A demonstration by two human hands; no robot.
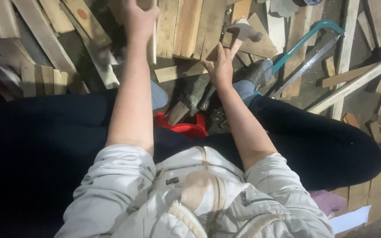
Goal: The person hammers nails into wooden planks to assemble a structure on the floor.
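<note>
Both hands grip: left (140, 20) a wood slat (152, 44), right (220, 66) a hammer (239, 35), bow saw (307, 53) beside.

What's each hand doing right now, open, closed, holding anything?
Left hand: closed around a pale upright wooden slat.
Right hand: gripping the wooden handle of a grey-headed hammer, raised over the boards.
</note>
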